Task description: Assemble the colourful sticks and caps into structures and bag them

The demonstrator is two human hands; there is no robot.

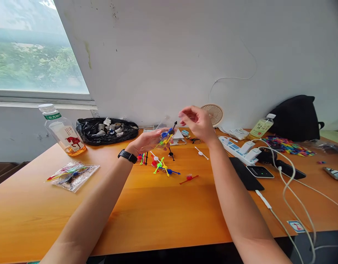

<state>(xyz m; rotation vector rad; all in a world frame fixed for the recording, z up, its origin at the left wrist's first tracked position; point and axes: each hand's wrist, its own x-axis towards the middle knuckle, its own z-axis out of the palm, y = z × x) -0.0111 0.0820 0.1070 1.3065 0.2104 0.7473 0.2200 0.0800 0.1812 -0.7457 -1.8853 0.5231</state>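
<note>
My left hand (151,141), a black watch (127,156) on its wrist, is closed on a clear plastic bag (152,146). Blue and yellow arrow spinners (165,136) and a black arrow spinner (173,129) show at the bag, its dark tip pointing up and right. My right hand (195,120) is raised just right of the bag, its fingers loosely curled and apart, with nothing visible in them. Below the hands lies a pile of coloured arrow spinners (162,167). A red spinner (189,178), a white spinner (201,153) and a black spinner (171,154) lie separately.
A filled clear bag (72,176) and a tea bottle (65,132) stand at left. Behind are a black bag of scraps (107,131) and a fan (213,114). At right are a power strip (235,150), cables, a black phone-like slab (244,172) and colourful pieces (290,145).
</note>
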